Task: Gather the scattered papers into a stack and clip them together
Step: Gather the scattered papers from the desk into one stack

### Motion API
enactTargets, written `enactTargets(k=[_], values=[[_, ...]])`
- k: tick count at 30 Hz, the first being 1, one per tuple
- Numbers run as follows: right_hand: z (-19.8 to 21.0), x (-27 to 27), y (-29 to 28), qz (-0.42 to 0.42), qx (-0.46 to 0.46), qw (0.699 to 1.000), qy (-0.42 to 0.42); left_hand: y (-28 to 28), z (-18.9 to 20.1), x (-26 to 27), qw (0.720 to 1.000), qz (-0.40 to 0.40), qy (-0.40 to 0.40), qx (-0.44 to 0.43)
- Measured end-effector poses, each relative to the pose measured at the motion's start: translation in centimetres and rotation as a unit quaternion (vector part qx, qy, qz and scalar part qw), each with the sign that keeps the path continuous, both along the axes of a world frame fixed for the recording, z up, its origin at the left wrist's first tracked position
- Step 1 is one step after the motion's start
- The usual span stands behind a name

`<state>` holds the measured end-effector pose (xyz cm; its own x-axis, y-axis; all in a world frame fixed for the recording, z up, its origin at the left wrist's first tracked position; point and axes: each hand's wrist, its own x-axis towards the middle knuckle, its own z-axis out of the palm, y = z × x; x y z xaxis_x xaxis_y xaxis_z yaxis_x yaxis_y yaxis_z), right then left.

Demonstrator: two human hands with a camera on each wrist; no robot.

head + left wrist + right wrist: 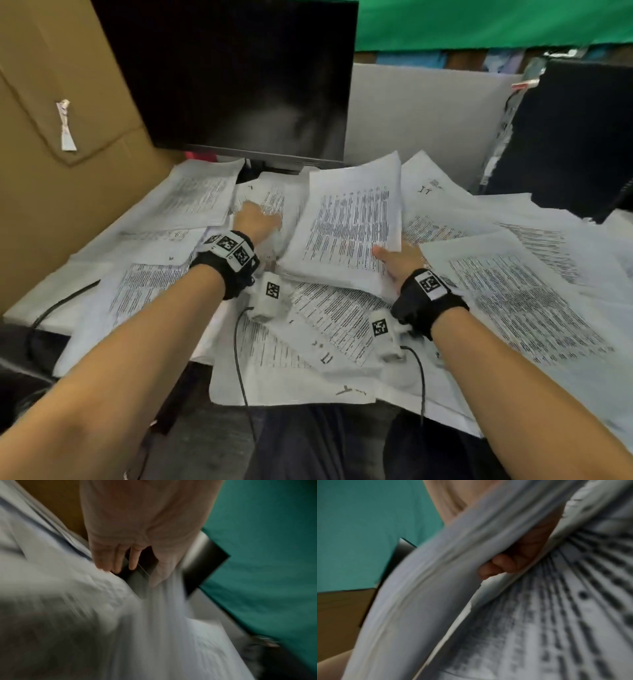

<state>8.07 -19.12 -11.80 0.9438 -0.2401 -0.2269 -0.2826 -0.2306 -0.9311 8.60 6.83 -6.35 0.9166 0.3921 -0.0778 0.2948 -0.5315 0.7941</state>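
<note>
The gathering step is in hand, and by the look of the desk it is far from done. In front of the dark monitor [239,78] the right hand [399,262] holds a partial stack of printed sheets [346,226] by its near right corner, thumb on top. The right wrist view shows fingers [503,563] curled under the bundle, so the grip is a firm pinch through several sheets, and the stack is tilted up off the desk. The left hand [255,219] reaches to a loose sheet [270,198] lying just below the monitor's base, left of the held stack. In the left wrist view its fingers [132,559] are fairly straight and slightly spread, with the thumb down against the paper; no grasp has closed.

Many more scattered papers [513,301] cover the desk on both sides of the monitor and toward the person. No clip can be seen anywhere.

The next move probably calls for drawing that loose sheet onto the stack without creasing it, then squaring the edges.

The print is too blurred to read. Black-and-white square markers sit on both wristbands [229,248].
</note>
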Motion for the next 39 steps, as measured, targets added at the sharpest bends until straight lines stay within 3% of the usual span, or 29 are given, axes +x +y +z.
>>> enactTargets(k=[3,6,13,16,19,22,26,32,36,39], values=[[-0.7,0.4,0.0,0.008,-0.054,0.998,0.038,5.7,-0.1,1.5,0.977,0.056,0.096,0.181],[-1.0,0.7,-0.4,0.035,-0.108,0.993,0.043,9.4,-0.8,1.6,0.95,0.031,0.127,0.284],[-1.1,0.8,-0.5,0.033,-0.122,0.991,0.041,11.1,-2.4,3.3,0.919,-0.014,0.204,0.338],[-1.2,0.5,-0.5,0.036,-0.126,0.991,0.031,10.8,-2.0,3.3,0.908,-0.065,0.212,0.355],[-0.9,0.3,-0.3,0.04,-0.121,0.992,0.025,11.4,-1.4,3.9,0.89,-0.061,0.222,0.394],[-1.0,0.2,-0.3,0.045,-0.118,0.992,0.016,8.4,1.1,2.4,0.903,-0.069,0.18,0.384],[-1.3,0.2,-0.4,0.035,-0.09,0.995,0.008,1.5,3.5,-1.4,0.907,-0.118,0.057,0.401],[-1.1,0.2,-0.4,0.029,-0.067,0.997,0.024,-10.2,4.3,-6.9,0.84,-0.302,-0.038,0.448],[-0.3,0.1,-0.5,0.022,-0.051,0.998,0.043,-13.6,2.2,-7.8,0.806,-0.395,-0.025,0.441],[-0.3,-0.1,-0.5,-0.002,0.088,0.996,0.032,-13.7,0.5,-7.3,0.793,-0.424,0.017,0.438]])
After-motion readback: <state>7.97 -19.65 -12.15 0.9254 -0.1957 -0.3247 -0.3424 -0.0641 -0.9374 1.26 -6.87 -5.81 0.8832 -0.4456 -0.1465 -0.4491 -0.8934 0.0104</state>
